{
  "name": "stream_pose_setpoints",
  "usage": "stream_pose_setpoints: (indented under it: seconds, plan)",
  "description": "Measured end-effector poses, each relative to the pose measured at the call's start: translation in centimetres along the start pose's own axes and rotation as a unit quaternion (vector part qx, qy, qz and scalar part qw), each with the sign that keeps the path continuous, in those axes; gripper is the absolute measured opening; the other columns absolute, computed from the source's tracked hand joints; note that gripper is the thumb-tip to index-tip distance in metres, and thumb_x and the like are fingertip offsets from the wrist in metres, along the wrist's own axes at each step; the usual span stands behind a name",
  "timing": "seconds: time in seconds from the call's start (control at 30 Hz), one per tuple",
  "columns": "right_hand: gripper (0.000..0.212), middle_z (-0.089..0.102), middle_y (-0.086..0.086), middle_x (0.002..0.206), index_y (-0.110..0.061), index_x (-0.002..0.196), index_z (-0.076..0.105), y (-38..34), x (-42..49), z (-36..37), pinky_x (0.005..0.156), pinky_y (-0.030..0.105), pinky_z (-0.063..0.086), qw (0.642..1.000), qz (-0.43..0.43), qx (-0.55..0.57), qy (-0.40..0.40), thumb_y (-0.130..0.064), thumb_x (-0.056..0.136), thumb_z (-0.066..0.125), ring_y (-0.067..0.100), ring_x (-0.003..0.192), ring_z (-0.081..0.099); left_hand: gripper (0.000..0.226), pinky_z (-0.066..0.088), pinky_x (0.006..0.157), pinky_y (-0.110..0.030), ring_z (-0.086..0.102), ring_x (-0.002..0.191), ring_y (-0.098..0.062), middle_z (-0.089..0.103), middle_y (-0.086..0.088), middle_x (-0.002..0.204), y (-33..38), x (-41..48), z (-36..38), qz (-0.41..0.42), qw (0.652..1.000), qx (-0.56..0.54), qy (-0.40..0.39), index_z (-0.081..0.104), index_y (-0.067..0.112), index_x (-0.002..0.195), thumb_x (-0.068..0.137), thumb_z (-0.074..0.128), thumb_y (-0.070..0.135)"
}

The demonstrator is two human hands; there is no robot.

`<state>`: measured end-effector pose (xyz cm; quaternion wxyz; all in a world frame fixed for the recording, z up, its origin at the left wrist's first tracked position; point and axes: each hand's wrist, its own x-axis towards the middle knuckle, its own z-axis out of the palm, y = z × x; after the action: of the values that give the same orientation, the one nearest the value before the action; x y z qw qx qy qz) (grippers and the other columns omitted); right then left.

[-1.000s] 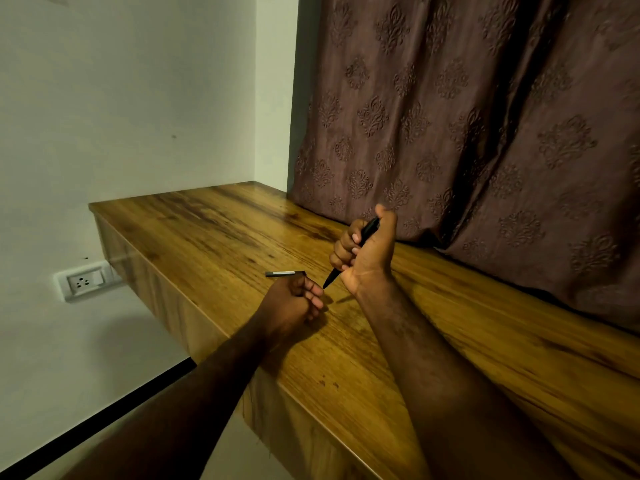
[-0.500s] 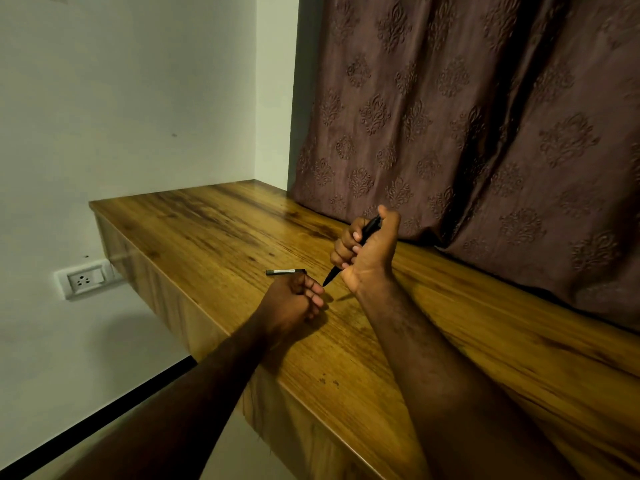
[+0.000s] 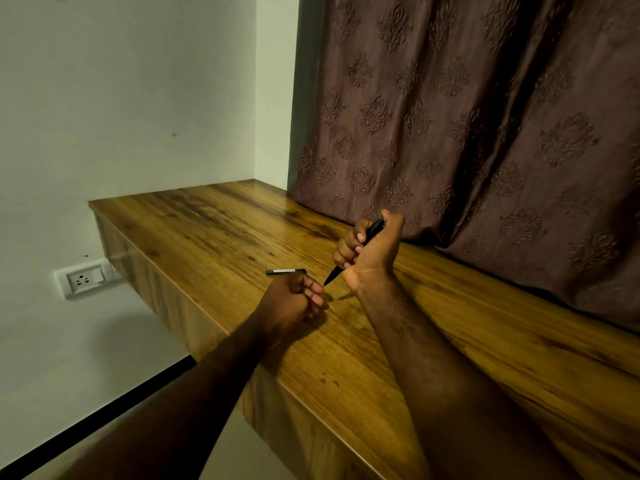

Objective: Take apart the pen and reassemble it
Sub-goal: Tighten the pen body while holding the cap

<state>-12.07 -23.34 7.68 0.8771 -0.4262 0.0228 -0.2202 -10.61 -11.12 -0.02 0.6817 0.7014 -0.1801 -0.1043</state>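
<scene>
My right hand (image 3: 369,252) grips the black pen body (image 3: 372,230) in a fist above the wooden counter (image 3: 214,233). The pen's pointed tip slants down and left, ending close to the fingertips of my left hand (image 3: 294,301). The left hand rests on the counter with its fingers curled. A dark pen cap (image 3: 284,271) with a pale stripe sticks out to the left from between its thumb and forefinger. The hand hides the cap's right end.
A brown patterned curtain (image 3: 485,133) hangs along the counter's back edge, right behind my right hand. The counter's front edge runs diagonally under my left forearm. A white wall socket (image 3: 85,278) sits on the wall below the counter's left end.
My right hand with the pen has dipped slightly down and to the right. The left hand and the cap have stayed where they were.
</scene>
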Motion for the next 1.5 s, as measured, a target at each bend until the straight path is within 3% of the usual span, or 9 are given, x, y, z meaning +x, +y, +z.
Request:
stream_pose_setpoints:
  seconds: [0.57, 1.13, 1.3, 1.5]
  plan:
    - [0.051, 0.019, -0.004, 0.036, -0.016, 0.048, 0.031, 0.47, 0.06, -0.20, 0.045, 0.019, 0.010, 1.000, 0.009, 0.016, 0.011, -0.052, 0.084, 0.032, 0.013, 0.035, 0.010, 0.028, 0.046, 0.050, -0.018, 0.056, 0.052, -0.009, 0.064, -0.005, 0.064, -0.33, 0.36, -0.17, 0.000, 1.000, -0.020, -0.002, 0.062, 0.002, 0.078, 0.085, 0.041, -0.016]
    - [0.056, 0.020, -0.004, 0.036, -0.016, 0.047, 0.032, 0.22, 0.40, -0.62, 0.045, 0.020, 0.009, 0.999, -0.006, 0.032, 0.012, -0.055, 0.086, 0.029, 0.013, 0.034, 0.011, 0.026, 0.046, 0.055, -0.026, 0.056, 0.059, -0.017, 0.064, -0.012, 0.069, -0.19, 0.14, -0.26, 0.001, 1.000, -0.015, 0.004, 0.063, -0.001, 0.080, 0.083, 0.043, -0.016]
    - [0.056, 0.020, -0.003, 0.036, -0.015, 0.047, 0.032, 0.14, 0.36, -0.65, 0.045, 0.019, 0.010, 0.999, -0.003, 0.032, 0.000, -0.054, 0.087, 0.029, 0.013, 0.034, 0.011, 0.028, 0.045, 0.050, -0.018, 0.053, 0.057, -0.015, 0.062, -0.009, 0.068, 0.27, -0.12, 0.10, 0.000, 1.000, -0.009, 0.005, 0.061, 0.000, 0.080, 0.084, 0.039, -0.018]
    - [0.050, 0.018, -0.004, 0.036, -0.016, 0.046, 0.030, 0.26, 0.26, -0.39, 0.045, 0.016, 0.012, 1.000, -0.010, 0.015, 0.008, -0.048, 0.085, 0.031, 0.013, 0.033, 0.009, 0.028, 0.047, 0.051, -0.019, 0.056, 0.057, -0.014, 0.064, -0.009, 0.068, -0.03, -0.01, -0.15, 0.000, 1.000, -0.002, 0.007, 0.063, 0.001, 0.079, 0.085, 0.041, -0.015]
